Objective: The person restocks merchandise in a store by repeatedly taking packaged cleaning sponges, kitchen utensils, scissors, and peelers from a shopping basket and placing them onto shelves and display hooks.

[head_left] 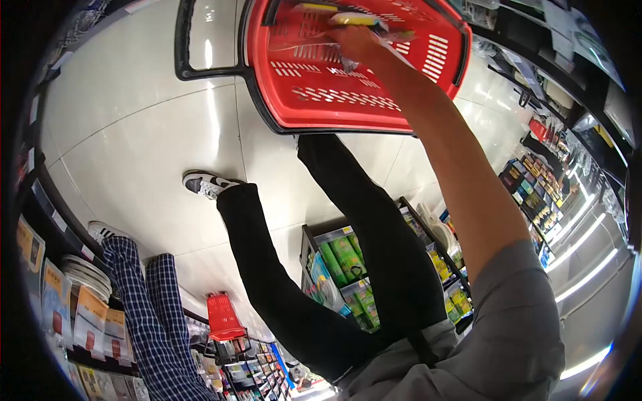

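Observation:
My right hand (358, 44) reaches down into a red plastic shopping basket (348, 113). Its fingers are closed on a clear plastic package (304, 47), though they are partly blurred. Beside the fingers, inside the basket, lies a packet with yellow and white parts (358, 19). Another yellow item (316, 7) is close to the basket's far wall. The basket's black handle (245, 70) is folded out to the left. My left hand is outside the view.
Another person's checked trousers (144, 301) appear at the lower left, beside shelves with packaged goods (90, 321) and stacked plates (87, 274). Behind my legs stands a rack of green packages (344, 260). A second red basket (224, 315) is farther back. Shelves also line the right.

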`<state>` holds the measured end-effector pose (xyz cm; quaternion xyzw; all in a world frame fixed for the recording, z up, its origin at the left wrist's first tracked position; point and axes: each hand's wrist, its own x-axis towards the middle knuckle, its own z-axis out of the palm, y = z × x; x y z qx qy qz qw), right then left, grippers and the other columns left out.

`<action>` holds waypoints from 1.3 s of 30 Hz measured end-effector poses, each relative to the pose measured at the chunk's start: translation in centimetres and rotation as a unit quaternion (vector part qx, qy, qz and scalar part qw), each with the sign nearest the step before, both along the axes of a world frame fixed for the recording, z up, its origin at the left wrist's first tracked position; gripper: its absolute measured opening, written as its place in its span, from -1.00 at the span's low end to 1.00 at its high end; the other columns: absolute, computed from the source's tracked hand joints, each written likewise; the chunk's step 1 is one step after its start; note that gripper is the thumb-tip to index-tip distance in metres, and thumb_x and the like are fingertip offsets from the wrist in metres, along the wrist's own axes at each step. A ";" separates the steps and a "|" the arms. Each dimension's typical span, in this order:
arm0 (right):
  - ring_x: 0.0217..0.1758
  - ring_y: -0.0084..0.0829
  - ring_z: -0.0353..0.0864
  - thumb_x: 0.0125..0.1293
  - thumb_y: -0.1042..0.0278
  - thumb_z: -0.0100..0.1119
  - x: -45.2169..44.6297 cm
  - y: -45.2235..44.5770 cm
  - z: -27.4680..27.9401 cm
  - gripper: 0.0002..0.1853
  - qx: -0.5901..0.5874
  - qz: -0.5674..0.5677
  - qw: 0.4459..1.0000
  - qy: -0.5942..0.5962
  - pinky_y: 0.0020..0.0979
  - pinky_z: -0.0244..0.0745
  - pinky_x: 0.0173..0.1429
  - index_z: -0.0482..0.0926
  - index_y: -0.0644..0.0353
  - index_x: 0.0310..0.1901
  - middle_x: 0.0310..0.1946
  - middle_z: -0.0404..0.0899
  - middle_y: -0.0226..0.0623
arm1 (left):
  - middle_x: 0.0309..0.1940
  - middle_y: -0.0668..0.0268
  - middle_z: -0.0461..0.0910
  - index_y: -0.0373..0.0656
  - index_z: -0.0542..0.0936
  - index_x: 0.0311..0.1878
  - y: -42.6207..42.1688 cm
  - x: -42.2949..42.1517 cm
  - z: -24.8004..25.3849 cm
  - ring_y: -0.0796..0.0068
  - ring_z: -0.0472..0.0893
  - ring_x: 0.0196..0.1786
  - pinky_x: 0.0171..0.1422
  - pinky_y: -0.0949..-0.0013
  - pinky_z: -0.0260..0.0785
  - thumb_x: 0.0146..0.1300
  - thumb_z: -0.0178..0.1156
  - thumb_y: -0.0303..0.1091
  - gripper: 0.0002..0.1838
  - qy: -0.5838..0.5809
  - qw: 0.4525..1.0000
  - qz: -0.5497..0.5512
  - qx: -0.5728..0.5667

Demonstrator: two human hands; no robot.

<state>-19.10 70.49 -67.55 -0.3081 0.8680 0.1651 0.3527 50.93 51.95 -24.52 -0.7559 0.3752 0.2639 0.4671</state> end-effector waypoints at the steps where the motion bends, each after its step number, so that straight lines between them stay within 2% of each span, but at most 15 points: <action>1: -0.11 -0.11 0.64 0.21 0.35 -0.02 -0.2 0.4 1.5 -0.62 -0.059 -0.034 0.998 -0.016 -0.10 0.52 0.00 0.53 -0.16 0.08 -0.15 0.62 -0.10 | -0.16 0.12 0.55 -0.34 0.50 -0.01 0.0 0.1 0.0 0.26 0.52 -0.13 -0.06 0.27 0.33 0.34 0.00 -0.15 -0.60 0.006 1.000 0.000 0.000; 10: -0.04 -0.05 0.59 0.25 0.29 0.13 2.2 5.4 13.5 -0.61 -0.252 -0.315 0.915 0.015 -0.21 0.51 0.03 0.47 0.27 0.08 -0.11 0.59 0.03 | -0.15 0.08 0.55 -0.37 0.50 -0.03 0.2 1.7 -0.2 0.20 0.53 -0.10 -0.02 0.22 0.33 0.35 -0.03 -0.12 -0.56 0.062 0.998 -0.001 0.000; 16: -0.05 -0.36 0.57 0.23 0.37 0.21 6.7 0.7 26.4 -0.63 -0.518 -0.629 0.579 -0.032 -0.38 0.47 0.01 0.49 0.38 0.03 -0.09 0.61 -0.16 | -0.14 0.06 0.56 -0.39 0.50 -0.04 -2.0 3.0 -0.2 0.15 0.53 -0.07 0.00 0.19 0.34 0.36 -0.05 -0.09 -0.54 0.120 0.992 -0.024 -0.002; 19: -0.21 -0.42 0.55 0.24 0.40 0.20 9.7 -5.0 34.4 -0.70 -0.537 -0.670 0.504 -0.092 -0.41 0.46 -0.20 0.50 0.36 -0.04 -0.23 0.60 -0.25 | -0.13 0.04 0.56 -0.40 0.50 -0.04 -5.0 4.0 -0.5 0.13 0.54 -0.06 0.02 0.17 0.34 0.36 -0.06 -0.08 -0.53 0.153 0.984 -0.082 -0.025; 21: 0.10 -0.31 0.49 0.27 0.49 0.13 11.9 -8.7 39.2 -0.58 -0.510 -0.673 0.514 -0.152 -0.29 0.46 0.06 0.35 0.31 0.16 0.06 0.50 -0.24 | -0.13 0.03 0.56 -0.41 0.50 -0.05 -8.7 1.9 -1.2 0.12 0.54 -0.06 0.03 0.16 0.34 0.36 -0.06 -0.07 -0.52 0.226 0.963 -0.122 -0.083; 22: 0.05 -0.30 0.52 0.28 0.48 0.12 13.4 -11.1 42.3 -0.66 -0.487 -0.610 0.611 -0.134 -0.30 0.45 0.03 0.42 0.30 0.09 0.01 0.53 -0.20 | 0.13 0.09 0.40 -0.30 0.36 0.22 -12.7 -6.1 0.8 0.19 0.44 0.18 0.23 0.19 0.31 0.42 -0.11 -0.23 -0.57 0.332 0.938 -0.043 -0.087; 23: -0.01 -0.29 0.54 0.29 0.47 0.10 14.8 -13.5 45.3 -0.74 -0.460 -0.539 0.697 -0.105 -0.31 0.44 0.00 0.50 0.29 0.01 -0.05 0.56 -0.17 | 0.07 0.14 0.49 -0.25 0.39 0.16 -14.5 -10.9 2.1 0.26 0.52 0.09 0.08 0.18 0.37 0.41 -0.11 -0.09 -0.55 0.424 0.897 0.043 -0.121; 25: -0.04 -0.27 0.55 0.28 0.49 0.11 17.7 -17.2 49.2 -0.76 -0.515 -0.532 0.657 -0.146 -0.31 0.44 -0.01 0.54 0.27 -0.03 -0.06 0.57 -0.12 | 0.18 0.14 0.38 -0.19 0.26 0.27 -18.9 -21.4 6.4 0.21 0.48 0.15 0.16 0.17 0.38 0.44 -0.14 -0.05 -0.50 0.512 0.825 0.227 -0.078; 27: 0.04 -0.18 0.55 0.23 0.46 0.14 19.5 -20.9 54.2 -0.75 -0.623 -0.311 0.683 -0.222 -0.33 0.44 0.07 0.52 0.31 -0.06 -0.03 0.57 -0.07 | 0.23 0.12 0.32 -0.20 0.23 0.30 -21.7 -27.9 11.7 0.11 0.43 0.20 0.20 0.01 0.36 0.40 -0.17 0.15 -0.36 0.597 0.735 0.322 0.018; 30: 0.28 -0.12 0.37 0.19 0.44 0.08 21.9 -25.5 62.0 -0.63 -0.628 0.013 0.739 -0.241 -0.22 0.29 0.33 0.54 0.15 0.07 0.17 0.46 -0.20 | 0.27 0.00 0.29 -0.35 0.10 0.38 -24.8 -31.5 17.2 0.18 0.32 0.31 0.39 0.23 0.13 0.28 -0.38 0.42 -0.04 0.663 0.545 0.470 0.204; 31: 0.32 -0.12 0.33 0.09 0.43 0.16 22.9 -26.5 62.7 -0.63 -0.627 0.075 0.744 -0.217 -0.11 0.26 0.36 0.59 0.09 0.00 0.18 0.45 -0.26 | 0.22 0.03 0.36 -0.37 0.17 0.35 -25.9 -32.1 19.7 0.20 0.40 0.25 0.32 0.24 0.23 0.33 -0.25 0.31 -0.13 0.674 0.512 0.475 0.240; 32: 0.32 -0.12 0.33 0.09 0.43 0.16 23.8 -27.3 63.7 -0.63 -0.629 0.086 0.740 -0.221 -0.11 0.26 0.36 0.59 0.09 0.00 0.18 0.45 -0.26 | 0.22 0.03 0.36 -0.37 0.17 0.35 -26.9 -31.8 20.8 0.20 0.40 0.25 0.32 0.24 0.23 0.33 -0.25 0.31 -0.13 0.681 0.506 0.475 0.231; 34: 0.34 -0.20 0.32 0.11 0.34 0.11 23.9 -28.3 65.6 -0.60 -0.603 0.212 0.760 -0.115 -0.11 0.24 0.37 0.57 -0.01 0.05 0.20 0.45 -0.39 | 0.16 0.08 0.43 -0.38 0.21 0.32 -28.6 -32.0 22.5 0.27 0.50 0.15 0.21 0.30 0.35 0.35 -0.03 0.01 -0.31 0.708 0.624 0.272 0.185; 35: 0.36 -0.23 0.30 0.09 0.33 0.13 24.1 -28.9 66.8 -0.59 -0.583 0.227 0.774 -0.095 -0.05 0.22 0.38 0.58 -0.10 0.04 0.21 0.43 -0.44 | 0.09 0.16 0.50 -0.36 0.24 0.31 -29.2 -31.7 23.6 0.38 0.56 0.06 0.12 0.38 0.41 0.26 0.13 -0.36 -0.41 0.713 0.623 0.270 0.176; 39: 0.36 -0.23 0.29 0.09 0.33 0.12 25.1 -31.1 69.6 -0.60 -0.597 0.225 0.769 -0.048 -0.02 0.20 0.38 0.60 -0.11 0.03 0.22 0.43 -0.42 | 0.00 0.24 0.55 -0.29 0.29 0.29 -30.7 -30.8 25.8 0.48 0.55 0.04 0.13 0.44 0.38 0.15 0.15 -0.62 -0.41 0.770 0.598 0.172 0.141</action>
